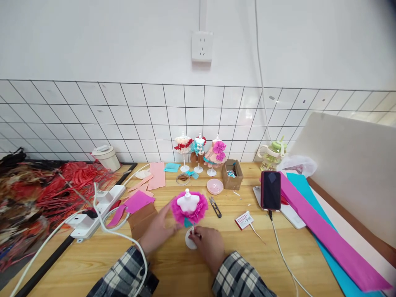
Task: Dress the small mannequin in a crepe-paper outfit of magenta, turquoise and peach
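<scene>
Magenta ruffles ring the white bust of the one small mannequin (188,203) before you, with a bit of teal below them. Your right hand (210,245) pinches its stem just above the round white base (191,239). Your left hand (157,231) is loosely spread, its fingers at the left side of the ruffles.

Beyond this mannequin you have three dressed mannequins (198,149) in a row, and one cardboard box (233,181) and one pink dish (214,187) behind it to the right. One pair of snips (215,207) lies just to its right; farther right are one card (244,220) and one phone (270,192). To its left, several pink and magenta sheets (139,201) overlap, so you can't count them surely, beside one power strip (98,212).

Your right hand covers part of the base, and you can't tell whether the left fingertips touch the ruffles. The card's print is too small to read, the box's contents are hard to make out, and the tangled red strands (83,181) far left belong to a pile cut off by the edge.
</scene>
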Motion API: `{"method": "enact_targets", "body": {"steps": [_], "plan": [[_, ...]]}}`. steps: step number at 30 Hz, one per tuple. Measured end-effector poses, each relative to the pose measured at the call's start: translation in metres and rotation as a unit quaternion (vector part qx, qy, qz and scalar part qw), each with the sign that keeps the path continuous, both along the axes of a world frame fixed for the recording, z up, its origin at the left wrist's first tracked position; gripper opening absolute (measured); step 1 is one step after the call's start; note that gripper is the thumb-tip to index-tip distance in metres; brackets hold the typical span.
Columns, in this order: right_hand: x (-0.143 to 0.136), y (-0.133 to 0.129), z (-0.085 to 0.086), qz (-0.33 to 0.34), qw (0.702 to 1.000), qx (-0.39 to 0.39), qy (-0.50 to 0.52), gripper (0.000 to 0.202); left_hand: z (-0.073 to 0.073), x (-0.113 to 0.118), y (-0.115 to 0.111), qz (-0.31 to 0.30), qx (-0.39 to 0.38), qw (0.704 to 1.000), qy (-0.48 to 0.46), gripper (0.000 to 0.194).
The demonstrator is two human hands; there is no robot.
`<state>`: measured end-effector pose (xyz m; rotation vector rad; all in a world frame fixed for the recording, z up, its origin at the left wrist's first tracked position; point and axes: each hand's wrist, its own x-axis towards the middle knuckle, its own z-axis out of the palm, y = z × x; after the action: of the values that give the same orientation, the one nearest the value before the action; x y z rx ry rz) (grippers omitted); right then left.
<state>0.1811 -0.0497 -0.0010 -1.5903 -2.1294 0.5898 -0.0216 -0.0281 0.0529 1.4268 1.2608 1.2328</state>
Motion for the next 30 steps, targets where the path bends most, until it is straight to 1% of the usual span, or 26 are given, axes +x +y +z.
{"method": "enact_targets", "body": {"steps": [1,2,4,5,7,9,11,13,15,18,22,26,30], "plan": [[0.0,0.007,0.001,-0.004,1.0,0.001,-0.01,0.015,-0.012,-0.013,0.002,0.024,0.039,0.992,0.114,0.038],[0.0,0.014,0.002,-0.006,1.0,0.003,-0.019,0.016,-0.023,-0.026,0.003,0.044,0.072,0.975,0.208,0.036],[-0.004,0.029,0.004,0.001,0.999,0.009,-0.032,0.017,-0.041,-0.053,0.005,0.074,0.137,0.93,0.334,0.03],[-0.008,0.037,0.004,0.008,0.999,0.014,-0.035,0.018,-0.046,-0.065,0.005,0.09,0.155,0.907,0.382,0.028],[-0.017,0.05,0.004,0.017,0.999,0.028,-0.041,0.019,-0.054,-0.081,0.005,0.133,0.164,0.864,0.457,0.029],[-0.027,0.062,0.002,0.017,0.998,0.045,-0.044,0.02,-0.059,-0.087,0.005,0.168,0.149,0.828,0.514,0.033],[-0.035,0.072,-0.001,0.014,0.997,0.062,-0.044,0.019,-0.063,-0.087,0.007,0.18,0.126,0.807,0.548,0.037],[-0.04,0.083,-0.003,0.01,0.997,0.074,-0.036,0.018,-0.068,-0.085,0.009,0.17,0.109,0.804,0.559,0.038],[-0.04,0.093,-0.003,0.003,0.996,0.083,-0.025,0.017,-0.072,-0.084,0.012,0.156,0.096,0.809,0.558,0.038],[-0.038,0.102,-0.003,-0.003,0.995,0.095,-0.007,0.017,-0.073,-0.083,0.016,0.154,0.069,0.816,0.553,0.038],[-0.035,0.104,-0.006,-0.004,0.995,0.099,0.01,0.017,-0.067,-0.082,0.016,0.149,0.044,0.826,0.542,0.039],[-0.034,0.102,-0.01,0.0,0.996,0.09,0.025,0.018,-0.065,-0.081,0.015,0.151,0.04,0.832,0.533,0.039],[-0.033,0.099,-0.008,-0.021,0.99,0.106,0.092,0.029,-0.067,-0.083,0.014,0.146,0.055,0.827,0.54,0.039]]}}
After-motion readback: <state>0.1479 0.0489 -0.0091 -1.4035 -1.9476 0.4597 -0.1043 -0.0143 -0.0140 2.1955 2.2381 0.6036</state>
